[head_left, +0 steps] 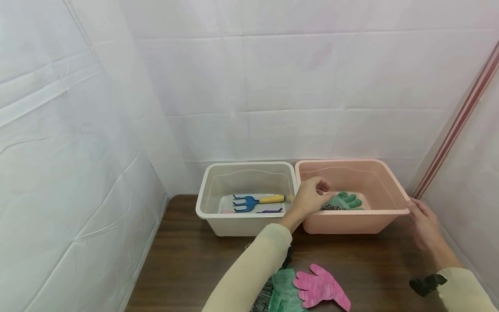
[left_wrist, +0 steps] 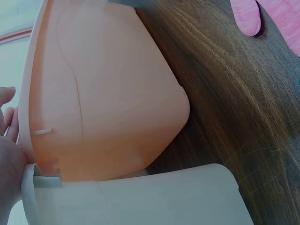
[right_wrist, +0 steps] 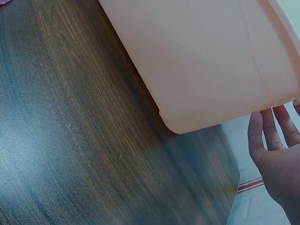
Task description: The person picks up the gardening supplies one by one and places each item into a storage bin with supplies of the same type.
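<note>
My left hand (head_left: 309, 195) is over the near left part of a peach plastic bin (head_left: 351, 223), its fingers loosely bent with nothing seen in them. Just beyond its fingertips, a green glove (head_left: 345, 200) with a dark striped cuff lies inside the bin. In the left wrist view the same hand (left_wrist: 9, 145) shows above the bin's rim. My right hand (head_left: 426, 225) holds the bin's right rim near the front corner. The right wrist view shows the fingers (right_wrist: 269, 129) against the outer wall under the rim; the thumb is hard to make out.
A white bin (head_left: 245, 227) stands close on the left, holding a blue hand fork with a yellow handle (head_left: 257, 201) and a purple tool (head_left: 269, 211). In front lie a pink glove (head_left: 319, 286) and a green glove (head_left: 286, 288), partly behind my left sleeve. White sheeting (head_left: 249, 86) surrounds the table.
</note>
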`<state>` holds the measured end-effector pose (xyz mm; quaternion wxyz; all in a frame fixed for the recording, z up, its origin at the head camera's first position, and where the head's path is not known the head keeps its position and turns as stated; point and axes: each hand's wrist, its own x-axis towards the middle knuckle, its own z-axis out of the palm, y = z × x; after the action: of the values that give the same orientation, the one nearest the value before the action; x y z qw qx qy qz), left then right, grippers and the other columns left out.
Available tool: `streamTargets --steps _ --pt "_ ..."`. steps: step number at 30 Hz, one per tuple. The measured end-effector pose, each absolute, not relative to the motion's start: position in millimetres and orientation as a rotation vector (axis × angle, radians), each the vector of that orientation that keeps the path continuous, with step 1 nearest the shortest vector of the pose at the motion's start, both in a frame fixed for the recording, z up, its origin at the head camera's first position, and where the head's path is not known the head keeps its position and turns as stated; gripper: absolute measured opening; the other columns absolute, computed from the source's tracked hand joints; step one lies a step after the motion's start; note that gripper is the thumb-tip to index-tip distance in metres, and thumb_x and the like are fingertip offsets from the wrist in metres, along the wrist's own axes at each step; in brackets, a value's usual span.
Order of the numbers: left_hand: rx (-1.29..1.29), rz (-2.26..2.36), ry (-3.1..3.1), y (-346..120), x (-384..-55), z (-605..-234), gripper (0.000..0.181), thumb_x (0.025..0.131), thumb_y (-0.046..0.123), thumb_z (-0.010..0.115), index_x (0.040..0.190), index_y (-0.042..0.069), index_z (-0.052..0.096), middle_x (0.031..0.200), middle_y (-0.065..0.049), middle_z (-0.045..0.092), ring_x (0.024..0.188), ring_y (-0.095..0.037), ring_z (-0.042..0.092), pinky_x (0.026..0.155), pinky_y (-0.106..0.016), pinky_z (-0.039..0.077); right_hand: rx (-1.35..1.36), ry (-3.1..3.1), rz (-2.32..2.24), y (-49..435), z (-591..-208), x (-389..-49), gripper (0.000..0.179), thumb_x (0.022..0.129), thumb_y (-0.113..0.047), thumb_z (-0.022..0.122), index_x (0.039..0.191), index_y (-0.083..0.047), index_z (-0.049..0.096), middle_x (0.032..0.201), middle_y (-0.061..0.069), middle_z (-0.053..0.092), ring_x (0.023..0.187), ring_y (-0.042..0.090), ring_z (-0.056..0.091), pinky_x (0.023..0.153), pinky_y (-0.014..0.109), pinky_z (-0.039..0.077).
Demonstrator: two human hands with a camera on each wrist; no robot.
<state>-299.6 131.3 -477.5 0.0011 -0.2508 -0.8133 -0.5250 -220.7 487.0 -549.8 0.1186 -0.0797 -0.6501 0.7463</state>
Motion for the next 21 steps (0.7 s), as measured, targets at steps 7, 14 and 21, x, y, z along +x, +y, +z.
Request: streamTargets --steps 7,14,21 --pt "-0.846 -1.64 -2.582 137 -302 -480 0.017 0.098 0.019 0.079 0.113 0.013 0.071 0.112 -0.007 0.073 0.094 -0.005 0.065 0.083 -0.014 0.053 -0.234 -1.9 2.17 488 -553 -219 0.039 0.111 -0.03 0.058 0.146 -0.01 0.056 0.121 -0.012 0.061 0.11 0.002 0.061 0.078 0.018 0.059" --pt "-0.913 -1.616 -2.605 136 -304 -478 0.023 0.099 0.021 0.078 0.118 0.01 0.072 0.114 -0.003 0.072 0.099 -0.008 0.067 0.084 -0.015 0.053 -0.265 -1.94 2.122 489 -553 -219 0.044 0.11 -0.034 0.06 0.147 -0.01 0.055 0.12 -0.012 0.061 0.106 0.001 0.062 0.078 0.019 0.059" --pt "-1.086 -1.347 -2.654 128 -303 -464 0.029 0.102 0.028 0.075 0.127 0.014 0.071 0.12 0.002 0.07 0.108 -0.005 0.065 0.091 -0.012 0.05 -0.194 -1.883 2.209 487 -552 -219 0.03 0.112 -0.026 0.057 0.138 -0.012 0.06 0.114 -0.013 0.068 0.102 0.0 0.068 0.078 0.021 0.06"
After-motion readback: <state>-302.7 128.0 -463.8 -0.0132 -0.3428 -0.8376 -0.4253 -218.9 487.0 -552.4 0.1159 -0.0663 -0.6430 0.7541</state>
